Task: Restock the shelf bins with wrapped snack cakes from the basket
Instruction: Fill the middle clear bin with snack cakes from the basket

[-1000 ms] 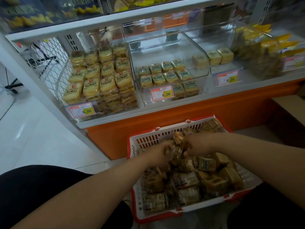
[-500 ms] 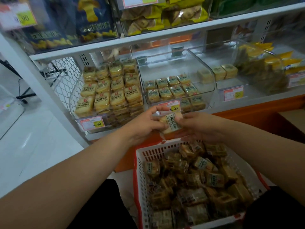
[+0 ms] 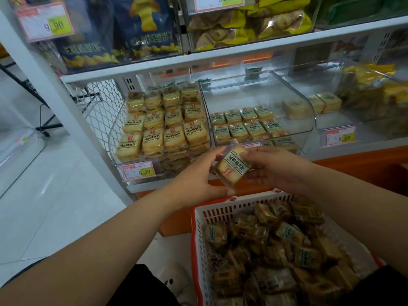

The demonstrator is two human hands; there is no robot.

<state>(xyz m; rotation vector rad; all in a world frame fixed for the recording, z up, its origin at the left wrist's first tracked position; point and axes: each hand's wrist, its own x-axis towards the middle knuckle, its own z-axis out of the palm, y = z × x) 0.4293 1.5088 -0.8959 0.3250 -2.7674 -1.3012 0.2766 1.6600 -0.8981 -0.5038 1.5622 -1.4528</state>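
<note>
Both hands hold one wrapped snack cake [image 3: 232,167] in front of the shelf, above the basket. My left hand [image 3: 199,176] grips its left edge and my right hand [image 3: 268,167] pinches its right side. Below them a red and white basket [image 3: 199,219] is filled with several wrapped cakes [image 3: 287,234]. A clear left bin [image 3: 120,129] holds stacked cakes nearly to its top. The clear middle bin [image 3: 306,120] holds a lower layer of smaller wrapped cakes [image 3: 244,124].
A right bin [image 3: 324,103] holds a few pale square cakes and yellow packs. Price tags reading 8.00 [image 3: 138,171] hang on the bin fronts. The upper shelf [image 3: 231,54] carries bagged snacks. An orange base [image 3: 353,167] runs under the shelf; white floor tiles lie to the left.
Both hands left the basket with one cake and raised it up to the front of the middle bin. The view tilted upward toward the shelf.
</note>
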